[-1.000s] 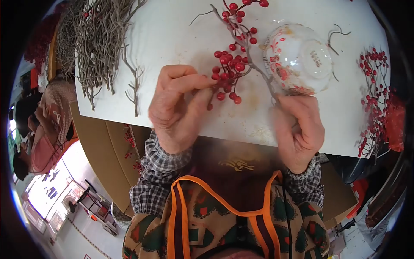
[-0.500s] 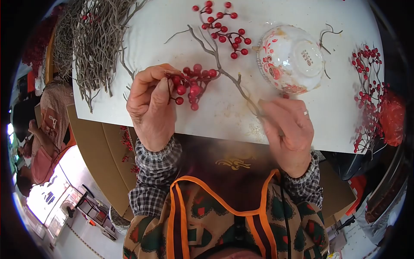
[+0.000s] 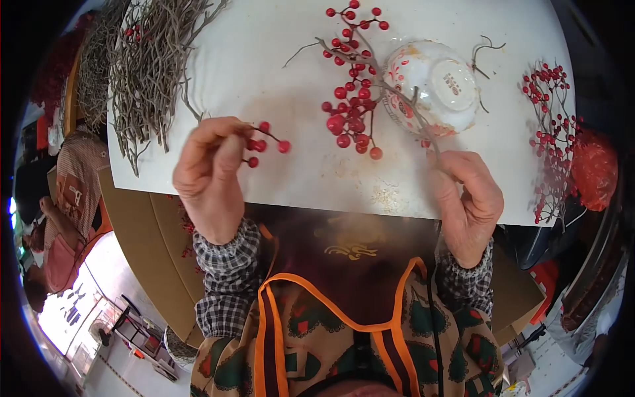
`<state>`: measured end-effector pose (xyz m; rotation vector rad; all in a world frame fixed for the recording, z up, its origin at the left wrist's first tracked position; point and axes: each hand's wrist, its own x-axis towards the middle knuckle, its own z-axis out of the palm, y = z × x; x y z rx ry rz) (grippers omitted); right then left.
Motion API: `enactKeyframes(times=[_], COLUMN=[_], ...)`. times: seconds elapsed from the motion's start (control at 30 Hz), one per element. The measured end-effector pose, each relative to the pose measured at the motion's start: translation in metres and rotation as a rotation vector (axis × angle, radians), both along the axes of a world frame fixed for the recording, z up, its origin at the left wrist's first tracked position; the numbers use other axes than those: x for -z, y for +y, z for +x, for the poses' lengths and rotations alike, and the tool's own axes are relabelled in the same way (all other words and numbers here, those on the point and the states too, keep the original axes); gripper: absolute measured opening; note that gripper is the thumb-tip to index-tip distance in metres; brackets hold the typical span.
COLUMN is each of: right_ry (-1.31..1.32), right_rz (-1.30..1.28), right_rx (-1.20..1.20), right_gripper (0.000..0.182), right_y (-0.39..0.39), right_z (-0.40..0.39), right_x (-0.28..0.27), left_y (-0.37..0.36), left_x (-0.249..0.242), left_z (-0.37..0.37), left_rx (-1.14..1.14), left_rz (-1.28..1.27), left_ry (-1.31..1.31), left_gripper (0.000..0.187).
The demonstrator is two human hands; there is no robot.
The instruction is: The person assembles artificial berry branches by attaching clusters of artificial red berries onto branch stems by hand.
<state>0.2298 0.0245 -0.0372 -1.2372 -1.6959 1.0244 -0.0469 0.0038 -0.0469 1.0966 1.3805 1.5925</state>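
A: Going by the upturned bowl (image 3: 433,86), where are the hands?

B: The left hand (image 3: 210,173) is well left of it and nearer the wearer, thumb and fingertips pinching a small berry sprig (image 3: 261,137). The right hand (image 3: 468,198) is just on the wearer's side of it, fingers curled, gripping the lower end of a forked branch (image 3: 397,90).

A: Does that branch clear the bowl?

B: It crosses in front of the bowl's left side; I can't tell whether they touch. Red berry clusters (image 3: 357,124) overlap the branch left of the bowl, though how they're joined isn't plain.

A: And the room for moving?

B: White tabletop (image 3: 284,175) stretches from the left hand across to the bowl. The near edge runs below the bowl, close under both hands. Farther left, a heap of bare twigs (image 3: 149,73) reaches the left edge. Right of the bowl come bent twig pieces (image 3: 488,56), then berry sprays (image 3: 555,135) along the right edge, beside a red plastic bag (image 3: 594,169).

A: How's the surface itself?

B: Pale crumbs (image 3: 387,196) are scattered between the bowl and the near edge.

A: Beyond the table?

B: Left of the bowl, past the near edge, there's a cardboard box (image 3: 142,231). Another person (image 3: 73,198) is past the left edge, with a bright doorway or window (image 3: 73,304) behind.
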Motion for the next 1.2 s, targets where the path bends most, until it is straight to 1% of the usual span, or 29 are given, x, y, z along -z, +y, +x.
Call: enactKeyframes(times=[0.1,0.17,0.2,0.27,0.3,0.4,0.43,0.53,0.57,0.63,0.73,0.77,0.87,1.0,1.07,1.13,1.2], right_ry=[0.039,-0.046,-0.086,-0.041,-0.02,0.031,0.026,0.01,0.002,0.02,0.265,0.3,0.379,0.451,0.392,0.227,0.184], right_rz=[0.044,0.108,0.14,0.049,0.002,-0.106,-0.113,-0.118,-0.108,-0.095,-0.44,-0.475,-0.566,-0.631,-0.554,-0.37,-0.273], right_rx=[0.042,0.048,0.05,0.074,0.086,0.041,0.012,-0.109,-0.168,-0.283,-0.33,-0.345,-0.387,-0.352,-0.335,-0.348,-0.28], right_gripper=[0.019,0.023,0.025,0.028,0.03,0.031,0.029,0.022,0.02,0.014,0.014,0.014,0.016,0.027,0.034,0.04,0.038], right_y=[0.002,0.007,0.009,0.009,0.008,0.005,0.004,0.002,0.003,0.006,0.006,0.006,0.009,0.01,0.006,0.002,-0.001], right_z=[-0.005,-0.006,-0.007,-0.01,-0.01,-0.012,-0.012,-0.013,-0.012,-0.012,-0.012,-0.013,-0.014,-0.014,-0.017,-0.024,-0.027], right_x=[-0.002,-0.003,-0.003,-0.007,-0.009,-0.014,-0.014,-0.012,-0.011,-0.012,-0.006,-0.005,-0.001,-0.001,-0.003,-0.004,-0.003], left_y=[-0.002,-0.004,-0.005,-0.006,-0.007,-0.004,-0.001,0.006,0.009,0.011,0.011,0.011,0.012,0.014,0.015,0.015,0.016], left_x=[-0.007,-0.013,-0.016,-0.019,-0.016,-0.013,-0.018,-0.018,-0.021,-0.023,-0.018,-0.015,-0.004,-0.001,0.001,0.002,0.002], left_z=[0.015,0.024,0.027,0.033,0.037,0.038,0.042,0.053,0.056,0.058,0.054,0.053,0.052,0.047,0.046,0.049,0.051], left_rx=[0.135,0.234,0.282,0.372,0.365,0.456,0.524,0.602,0.632,0.666,0.666,0.658,0.706,0.643,0.63,0.589,0.563], left_rz=[-0.067,-0.082,-0.084,-0.088,-0.062,-0.064,-0.101,-0.241,-0.325,-0.404,-0.475,-0.487,-0.502,-0.432,-0.401,-0.396,-0.395], left_ry=[0.07,0.129,0.2,0.344,0.314,0.389,0.326,-0.02,-0.118,-0.203,-0.326,-0.364,-0.655,-0.745,-0.771,-0.684,-0.63], left_gripper=[0.013,0.014,0.015,0.019,0.025,0.025,0.027,0.031,0.037,0.038,0.035,0.034,0.028,0.027,0.027,0.026,0.026])
